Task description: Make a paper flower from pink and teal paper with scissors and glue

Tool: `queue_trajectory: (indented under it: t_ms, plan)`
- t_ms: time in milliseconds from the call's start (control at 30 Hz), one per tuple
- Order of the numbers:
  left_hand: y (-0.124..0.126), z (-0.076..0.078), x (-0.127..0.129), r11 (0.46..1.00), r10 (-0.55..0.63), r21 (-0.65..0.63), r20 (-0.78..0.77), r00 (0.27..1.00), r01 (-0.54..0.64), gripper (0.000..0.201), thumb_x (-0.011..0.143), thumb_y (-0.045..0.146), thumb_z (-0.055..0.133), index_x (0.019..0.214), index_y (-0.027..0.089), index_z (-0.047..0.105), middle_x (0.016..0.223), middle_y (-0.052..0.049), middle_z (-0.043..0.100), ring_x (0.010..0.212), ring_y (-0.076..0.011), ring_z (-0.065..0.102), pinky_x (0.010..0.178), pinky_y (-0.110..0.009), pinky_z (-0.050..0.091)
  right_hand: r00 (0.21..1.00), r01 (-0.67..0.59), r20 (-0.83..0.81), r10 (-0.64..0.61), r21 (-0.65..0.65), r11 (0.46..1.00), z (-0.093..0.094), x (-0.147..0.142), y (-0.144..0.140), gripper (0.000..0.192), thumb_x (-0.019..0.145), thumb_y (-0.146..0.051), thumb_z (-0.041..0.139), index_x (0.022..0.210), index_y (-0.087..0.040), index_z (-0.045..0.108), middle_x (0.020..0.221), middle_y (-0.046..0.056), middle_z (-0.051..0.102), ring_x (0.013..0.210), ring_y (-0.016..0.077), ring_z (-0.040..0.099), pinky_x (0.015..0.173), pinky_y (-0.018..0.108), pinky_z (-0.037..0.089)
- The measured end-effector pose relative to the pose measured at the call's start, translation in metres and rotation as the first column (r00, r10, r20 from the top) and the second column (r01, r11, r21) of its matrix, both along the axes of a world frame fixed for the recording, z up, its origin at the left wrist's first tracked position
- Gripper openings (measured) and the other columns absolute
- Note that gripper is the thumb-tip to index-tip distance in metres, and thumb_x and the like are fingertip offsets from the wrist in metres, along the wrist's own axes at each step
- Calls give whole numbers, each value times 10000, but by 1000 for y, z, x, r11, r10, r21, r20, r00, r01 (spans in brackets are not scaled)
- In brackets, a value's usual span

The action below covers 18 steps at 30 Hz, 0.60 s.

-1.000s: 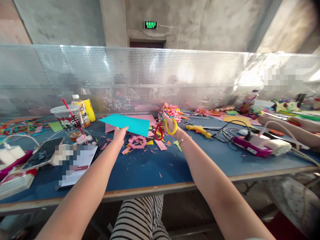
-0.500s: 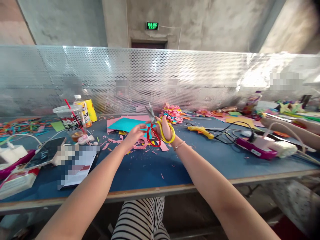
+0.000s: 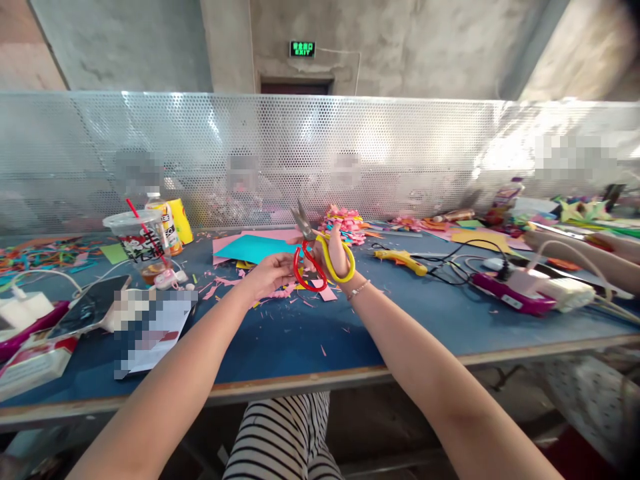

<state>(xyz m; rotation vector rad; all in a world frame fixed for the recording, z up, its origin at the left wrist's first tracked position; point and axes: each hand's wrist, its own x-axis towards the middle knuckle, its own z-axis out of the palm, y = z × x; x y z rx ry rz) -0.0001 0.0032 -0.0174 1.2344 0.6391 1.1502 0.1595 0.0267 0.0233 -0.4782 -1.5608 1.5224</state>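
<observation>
Two hands came through my remote head view: right hand [image 3: 337,257], fingers closed around scissors [image 3: 306,230] over the table [image 3: 300,347]; left hand [image 3: 269,275], fingers half bent near the red handle [image 3: 297,268], any hold I couldn't tell. One blue sheet [image 3: 253,249] lay beyond.

The scissors [image 3: 309,233] have shiny metal blades [image 3: 301,220] and glossy plastic handles [image 3: 311,287]. The blue sheet [image 3: 254,249] is smooth, matt paper. The bench [image 3: 295,347] looks smooth with a faint sheen. The screen [image 3: 320,143] is perforated, shiny metal; the wall [image 3: 410,47], rough concrete; the cup [image 3: 135,232], clear plastic.
</observation>
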Motion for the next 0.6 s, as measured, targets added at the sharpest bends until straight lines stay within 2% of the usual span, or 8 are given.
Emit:
queue_trajectory:
  t_ms: [100,267,433,533,600]
  plan:
    - [0,-1,3,1000,12,16,-16,1000,-11,273,591,175,736,824,154,596,761,-12,645,676,-120,620,737,-300,499,998,-17,-64,15,-30,999,2,-2,-6,715,793,-701,122,1000,-188,575,441,-13,427,343,129,380,384,283,397]
    - [-2,-1,6,999,6,44,-58,998,-4,292,571,223,753,801,145,590,710,-6,633,650,-109,605,706,-274,499,998,-48,-35,45,-76,996,2,-6,-10,687,790,-693,140,1052,-207,548,477,-9,453,351,129,387,378,287,403]
    - [-3,0,8,996,72,65,-111,991,-65,287,553,256,746,775,142,605,694,-7,630,640,-109,593,679,-259,484,997,-61,-49,60,-36,997,1,-4,-9,617,806,-653,191,1058,-222,552,558,8,512,339,110,363,333,267,347]
    - [-2,-2,9,988,91,139,-233,968,-60,262,584,294,719,761,133,612,707,-24,632,644,-120,586,670,-268,467,996,-57,-73,58,12,998,6,0,-11,608,812,-646,187,1055,-225,553,565,9,515,344,109,356,319,254,318]
    - [-2,-3,9,970,155,234,-389,908,-66,219,614,303,690,740,139,618,691,-27,627,629,-128,574,639,-262,446,994,-11,-107,15,40,999,13,7,-10,648,802,-669,166,1046,-214,558,556,13,507,350,108,345,305,241,283]
